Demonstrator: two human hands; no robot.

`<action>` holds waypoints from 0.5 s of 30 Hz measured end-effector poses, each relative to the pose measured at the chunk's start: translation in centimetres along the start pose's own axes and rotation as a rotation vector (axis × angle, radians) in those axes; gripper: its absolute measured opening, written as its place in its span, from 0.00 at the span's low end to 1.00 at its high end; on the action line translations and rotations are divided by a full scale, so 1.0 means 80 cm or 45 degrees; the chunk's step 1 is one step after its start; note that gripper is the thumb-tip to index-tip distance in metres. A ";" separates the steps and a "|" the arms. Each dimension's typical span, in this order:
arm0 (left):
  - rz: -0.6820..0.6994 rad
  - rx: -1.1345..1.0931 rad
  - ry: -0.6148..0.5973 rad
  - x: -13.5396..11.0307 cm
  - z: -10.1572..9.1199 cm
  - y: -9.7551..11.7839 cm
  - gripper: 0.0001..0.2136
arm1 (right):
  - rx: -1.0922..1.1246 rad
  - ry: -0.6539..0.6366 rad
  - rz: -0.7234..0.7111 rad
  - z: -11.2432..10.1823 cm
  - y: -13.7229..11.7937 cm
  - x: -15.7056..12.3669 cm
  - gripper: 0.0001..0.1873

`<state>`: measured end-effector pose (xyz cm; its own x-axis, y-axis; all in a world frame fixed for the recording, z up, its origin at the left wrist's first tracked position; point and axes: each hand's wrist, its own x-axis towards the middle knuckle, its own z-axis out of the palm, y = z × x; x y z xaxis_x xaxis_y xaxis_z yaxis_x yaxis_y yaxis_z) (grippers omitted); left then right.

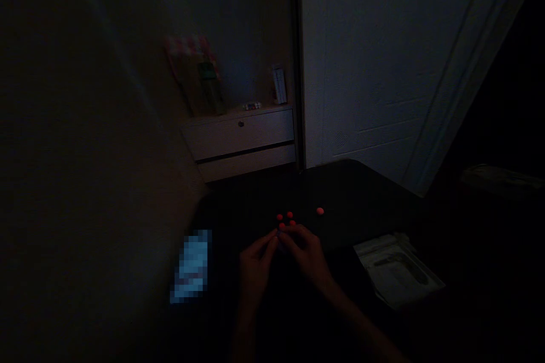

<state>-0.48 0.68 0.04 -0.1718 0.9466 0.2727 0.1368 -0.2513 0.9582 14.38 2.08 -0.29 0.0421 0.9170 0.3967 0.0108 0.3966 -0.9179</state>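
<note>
The room is very dark. My left hand (255,264) and my right hand (307,252) meet over a black table (361,198), fingertips pinched together around something tiny that I cannot make out. Several small orange-red round pieces (286,219) lie clustered just beyond my fingertips. One more orange piece (320,211) sits apart to the right.
A glowing phone screen (192,265) lies at the table's left edge. A clear plastic bag (395,269) rests on the right. Behind stand a low pale drawer unit (242,139) with small items on top, a leaning colourful package (196,76) and a white door (383,68).
</note>
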 end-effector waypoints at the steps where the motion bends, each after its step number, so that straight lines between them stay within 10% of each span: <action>1: 0.001 0.013 -0.006 0.000 0.000 -0.002 0.15 | -0.017 0.002 -0.009 0.000 -0.001 0.000 0.11; 15: -0.004 -0.106 -0.016 -0.003 0.004 0.003 0.16 | -0.029 -0.129 -0.119 -0.005 -0.002 0.000 0.13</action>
<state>-0.08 0.47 0.19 -0.1596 0.9498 0.2691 0.0545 -0.2637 0.9631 14.74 1.99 -0.14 -0.0613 0.8762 0.4780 0.0329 0.4804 -0.8764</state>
